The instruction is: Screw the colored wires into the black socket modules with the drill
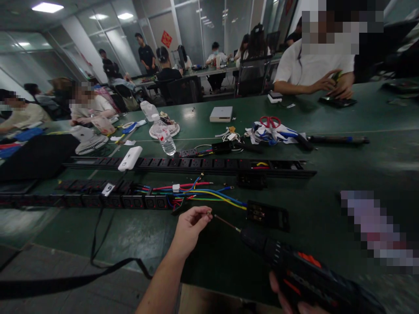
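My left hand (pixel 191 226) pinches a small brass-coloured metal piece (pixel 209 213), perhaps a screw or terminal, between thumb and fingertips. Wrapped round the grip of a black and orange cordless drill (pixel 294 261) is my right hand (pixel 279 294), mostly hidden under the tool. The drill's long thin bit (pixel 227 223) points left, its tip just short of the brass piece. Behind both hands, blue, yellow and red wires (pixel 209 192) run from a black power strip (pixel 114 201) to a black end housing (pixel 267 214) with brass contacts inside.
A second long power strip (pixel 196 163) lies farther back, with a white box (pixel 130 158) on it. Beyond stand a water bottle (pixel 165 136) and red-handled scissors (pixel 270 122) on gloves. A black strap (pixel 111 266) hangs at the left. Across the table sits a co-worker (pixel 317 69).
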A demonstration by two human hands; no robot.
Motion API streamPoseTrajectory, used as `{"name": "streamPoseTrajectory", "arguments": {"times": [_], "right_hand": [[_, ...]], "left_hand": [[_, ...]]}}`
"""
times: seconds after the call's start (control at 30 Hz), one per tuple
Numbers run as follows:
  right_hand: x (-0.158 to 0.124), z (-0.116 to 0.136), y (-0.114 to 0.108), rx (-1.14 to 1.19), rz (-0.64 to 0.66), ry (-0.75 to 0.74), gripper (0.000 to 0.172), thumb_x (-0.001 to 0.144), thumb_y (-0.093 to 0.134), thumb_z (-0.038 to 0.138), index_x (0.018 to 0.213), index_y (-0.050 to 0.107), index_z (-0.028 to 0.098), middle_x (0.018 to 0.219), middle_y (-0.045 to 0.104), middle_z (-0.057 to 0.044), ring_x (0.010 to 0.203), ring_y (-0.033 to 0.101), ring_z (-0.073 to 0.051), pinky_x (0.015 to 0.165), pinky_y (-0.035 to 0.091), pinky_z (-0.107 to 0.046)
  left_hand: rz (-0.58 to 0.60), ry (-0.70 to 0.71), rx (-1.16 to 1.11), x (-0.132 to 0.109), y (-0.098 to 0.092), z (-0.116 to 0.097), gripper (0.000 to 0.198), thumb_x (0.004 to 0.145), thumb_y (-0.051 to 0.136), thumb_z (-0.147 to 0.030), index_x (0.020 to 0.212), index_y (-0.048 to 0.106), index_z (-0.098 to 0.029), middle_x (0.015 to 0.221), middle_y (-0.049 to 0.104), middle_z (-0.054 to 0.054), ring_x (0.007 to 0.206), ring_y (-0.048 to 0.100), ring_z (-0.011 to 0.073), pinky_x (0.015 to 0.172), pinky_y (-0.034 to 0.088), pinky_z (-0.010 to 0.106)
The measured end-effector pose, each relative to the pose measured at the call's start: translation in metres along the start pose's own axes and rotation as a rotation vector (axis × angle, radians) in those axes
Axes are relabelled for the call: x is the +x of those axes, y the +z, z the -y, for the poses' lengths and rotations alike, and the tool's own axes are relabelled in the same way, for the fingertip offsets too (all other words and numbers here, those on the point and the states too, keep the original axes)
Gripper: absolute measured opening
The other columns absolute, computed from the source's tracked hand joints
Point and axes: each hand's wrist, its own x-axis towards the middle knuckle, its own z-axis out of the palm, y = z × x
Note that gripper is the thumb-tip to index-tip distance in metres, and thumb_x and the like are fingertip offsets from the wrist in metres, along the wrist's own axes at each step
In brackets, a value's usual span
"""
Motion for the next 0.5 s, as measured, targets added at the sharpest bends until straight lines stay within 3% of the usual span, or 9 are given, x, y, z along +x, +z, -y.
{"name": "streamPoseTrajectory", "arguments": {"times": [0.3, 0.5], "right_hand": [[0.009, -0.011, -0.006, 0.039, 0.147, 0.021, 0.074, 0.068, 0.069, 0.081, 0.106, 0.061, 0.018, 0.070, 0.060, -0.004, 0.060, 0.056, -0.014, 0.059, 0.047, -0.026], [0.002, -0.008, 0.000, 0.033, 0.074, -0.015, 0.072, 0.071, 0.066, 0.080, 0.107, 0.062, 0.018, 0.070, 0.059, -0.005, 0.061, 0.054, -0.015, 0.060, 0.046, -0.028]], "left_hand": [[0.046, -0.004, -0.116, 0.001, 0.001, 0.001, 0.012, 0.082, 0.073, -0.023, 0.093, 0.072, -0.017, 0.101, 0.071, 0.006, 0.086, 0.067, 0.0152, 0.080, 0.054, 0.026], [0.076, 0.005, -0.116, 0.000, 0.002, -0.004, 0.011, 0.084, 0.071, -0.023, 0.092, 0.071, -0.016, 0.101, 0.070, 0.007, 0.086, 0.065, 0.0156, 0.079, 0.053, 0.026]]}}
